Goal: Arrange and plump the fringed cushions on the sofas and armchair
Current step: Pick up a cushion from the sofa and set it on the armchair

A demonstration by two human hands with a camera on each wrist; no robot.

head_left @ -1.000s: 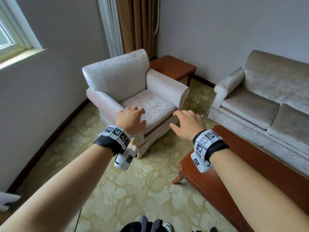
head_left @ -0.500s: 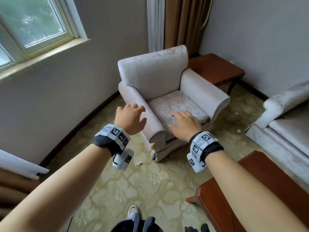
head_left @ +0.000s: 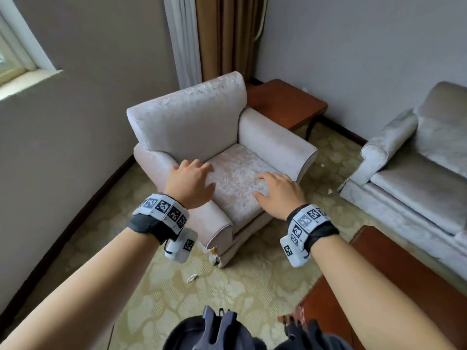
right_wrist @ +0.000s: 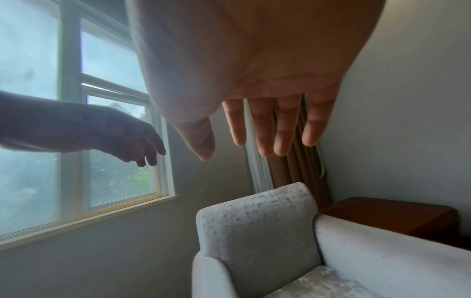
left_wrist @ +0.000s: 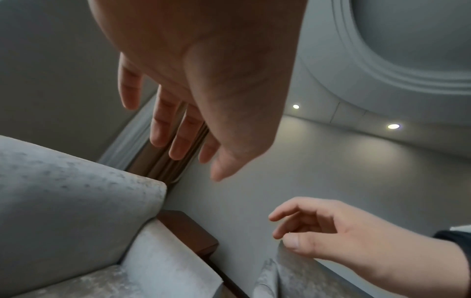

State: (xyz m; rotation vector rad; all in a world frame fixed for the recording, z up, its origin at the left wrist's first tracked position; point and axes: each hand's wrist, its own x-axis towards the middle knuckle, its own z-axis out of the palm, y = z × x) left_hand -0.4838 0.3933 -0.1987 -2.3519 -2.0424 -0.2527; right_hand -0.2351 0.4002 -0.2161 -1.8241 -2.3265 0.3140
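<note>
Armchair [head_left: 202, 127] centre frame, sofa [head_left: 414, 173] at right edge. Left hand [head_left: 189, 184] and right hand [head_left: 279, 195] both above the seat, fingers loosely spread, holding nothing. Side table [head_left: 285, 102] behind armchair, upper middle.

Patterned carpet [head_left: 156, 294], pale armchair [head_left: 192, 117], sofa [head_left: 414, 183], paper scraps [head_left: 192, 278]

A brown wooden side table [head_left: 285, 104] stands in the corner at the upper middle of the frame, under a brown curtain [head_left: 225, 34] and a white sheer curtain [head_left: 180, 39]. A window [head_left: 10, 56] is at the upper left. A dark wooden coffee table [head_left: 394, 281] fills the lower right. The carpet [head_left: 161, 294] is yellow-green with a flower pattern, and a small white scrap [head_left: 192, 278] lies on it.
</note>
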